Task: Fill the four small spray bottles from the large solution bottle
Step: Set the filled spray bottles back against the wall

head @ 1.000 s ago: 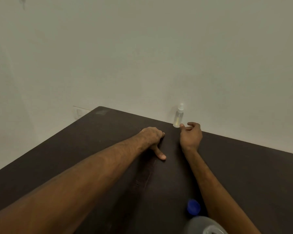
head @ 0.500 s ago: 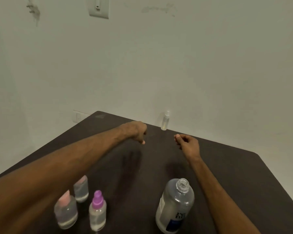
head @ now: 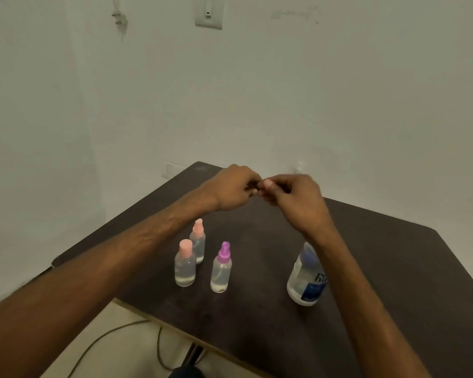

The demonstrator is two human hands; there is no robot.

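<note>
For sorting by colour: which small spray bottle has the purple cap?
The purple-capped bottle, rightmost of the three grouped, nearest the large solution bottle; both pink-capped bottles stand left.

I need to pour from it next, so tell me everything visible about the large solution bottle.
The large solution bottle is clear plastic with a blue label low on its side. It stands upright on the dark table, apart from the small bottles. No hand holds it; the right forearm hides its neck.

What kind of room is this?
Probably a plain indoor room, maybe at home: bare white wall with a light switch, a dark table, and a cable on the floor.
</note>
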